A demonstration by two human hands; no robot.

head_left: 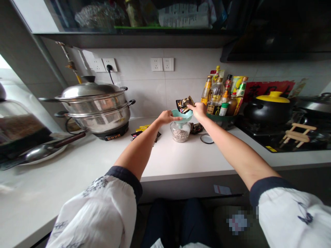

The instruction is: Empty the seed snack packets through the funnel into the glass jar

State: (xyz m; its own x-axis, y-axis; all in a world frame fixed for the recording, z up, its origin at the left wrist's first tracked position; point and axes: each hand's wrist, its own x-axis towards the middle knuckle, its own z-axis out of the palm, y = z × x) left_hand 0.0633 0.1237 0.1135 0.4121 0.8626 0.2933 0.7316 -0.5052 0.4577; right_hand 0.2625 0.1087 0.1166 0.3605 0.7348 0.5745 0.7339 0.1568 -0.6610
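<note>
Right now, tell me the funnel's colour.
The funnel is light teal; the head view shows it best.

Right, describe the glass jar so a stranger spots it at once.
On the white counter, between the steel steamer pot and the bottles, stands the jar. Unlike the bottles, it holds greyish bits and wears a teal funnel held by the left hand.

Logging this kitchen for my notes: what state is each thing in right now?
Jar: open, partly filled, funnel on top.
Funnel: upright in jar, held by left hand.
Packet: tilted over funnel, held by right hand.
Lid: off, lying on the counter.
Steamer: lid on.
Black pot: yellow lid on.
</note>
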